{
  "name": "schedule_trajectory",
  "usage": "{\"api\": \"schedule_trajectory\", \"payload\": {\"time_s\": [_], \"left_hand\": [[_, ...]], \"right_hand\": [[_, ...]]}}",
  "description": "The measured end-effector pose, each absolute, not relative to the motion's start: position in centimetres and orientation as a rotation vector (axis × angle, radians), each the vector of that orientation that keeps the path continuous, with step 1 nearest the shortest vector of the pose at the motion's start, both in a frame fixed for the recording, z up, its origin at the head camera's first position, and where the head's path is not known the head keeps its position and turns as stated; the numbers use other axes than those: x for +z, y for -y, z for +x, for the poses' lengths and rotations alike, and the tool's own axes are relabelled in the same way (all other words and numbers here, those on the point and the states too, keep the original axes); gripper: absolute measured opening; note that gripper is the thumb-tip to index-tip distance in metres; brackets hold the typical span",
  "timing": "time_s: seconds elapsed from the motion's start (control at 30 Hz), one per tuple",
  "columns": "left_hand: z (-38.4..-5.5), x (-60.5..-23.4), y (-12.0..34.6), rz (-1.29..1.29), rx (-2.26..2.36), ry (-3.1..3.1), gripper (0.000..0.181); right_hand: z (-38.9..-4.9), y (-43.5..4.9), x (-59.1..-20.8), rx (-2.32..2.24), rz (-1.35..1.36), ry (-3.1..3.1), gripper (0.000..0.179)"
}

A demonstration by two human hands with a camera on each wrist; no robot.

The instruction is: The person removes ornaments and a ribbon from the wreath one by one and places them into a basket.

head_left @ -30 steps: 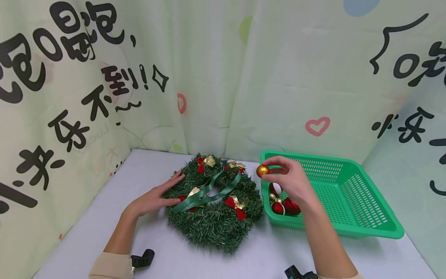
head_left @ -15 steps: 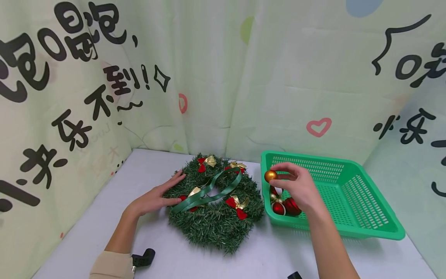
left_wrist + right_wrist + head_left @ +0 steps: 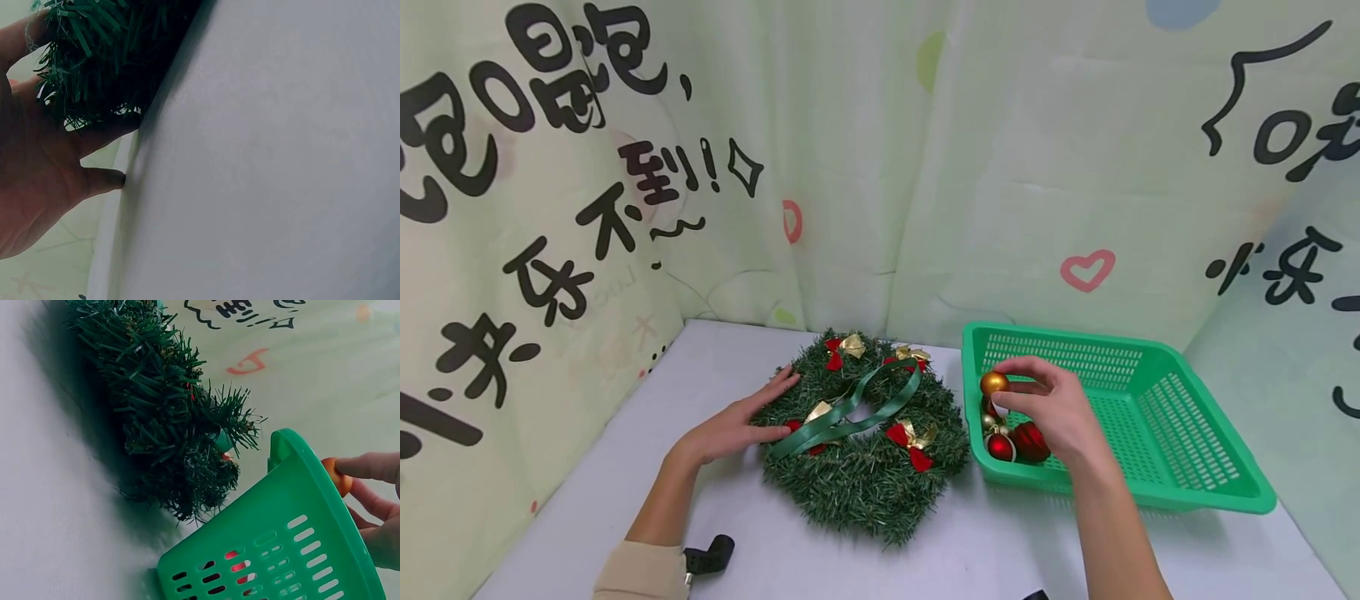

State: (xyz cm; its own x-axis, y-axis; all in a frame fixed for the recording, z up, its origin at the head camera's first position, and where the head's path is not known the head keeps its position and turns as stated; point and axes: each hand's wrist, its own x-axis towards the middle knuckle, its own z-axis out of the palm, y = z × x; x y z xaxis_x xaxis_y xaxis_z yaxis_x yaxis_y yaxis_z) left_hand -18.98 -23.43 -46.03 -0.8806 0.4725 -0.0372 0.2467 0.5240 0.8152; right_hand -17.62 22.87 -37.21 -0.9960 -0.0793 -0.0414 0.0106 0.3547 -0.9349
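Note:
In the head view a green wreath (image 3: pixel 865 496) lies on the white table, trimmed with several red and gold bows (image 3: pixel 919 458). A green ribbon (image 3: pixel 820 435) loops across its middle. My left hand (image 3: pixel 730 425) rests against the wreath's left side with its fingers spread. Between thumb and fingers, my right hand (image 3: pixel 1051 408) pinches a gold bauble (image 3: pixel 994 383) over the left end of a green plastic basket (image 3: pixel 1075 335). The right wrist view shows the same bauble (image 3: pixel 337 477) just past the basket rim. Below that hand, several red baubles (image 3: pixel 1000 447) lie in the basket.
The basket stands close to the wreath's right side, and most of its floor shows bare. Small gold balls (image 3: pixel 988 422) lie among the red baubles. A printed curtain (image 3: pixel 865 167) hangs behind the table (image 3: pixel 760 558) and at both sides.
My right hand has moved right and slightly down with the gold bauble, from the basket's left rim to over its inside. The left hand and the wreath have stayed put.

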Motion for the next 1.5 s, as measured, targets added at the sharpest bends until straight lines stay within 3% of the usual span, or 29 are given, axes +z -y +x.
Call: {"api": "schedule_trajectory", "payload": {"time_s": [1.5], "left_hand": [[-19.0, -46.1, 23.4, 0.620, 1.301, -2.505, 0.081]], "right_hand": [[-18.5, -26.4, -39.7, -1.365, 0.110, -2.760, 0.036]]}}
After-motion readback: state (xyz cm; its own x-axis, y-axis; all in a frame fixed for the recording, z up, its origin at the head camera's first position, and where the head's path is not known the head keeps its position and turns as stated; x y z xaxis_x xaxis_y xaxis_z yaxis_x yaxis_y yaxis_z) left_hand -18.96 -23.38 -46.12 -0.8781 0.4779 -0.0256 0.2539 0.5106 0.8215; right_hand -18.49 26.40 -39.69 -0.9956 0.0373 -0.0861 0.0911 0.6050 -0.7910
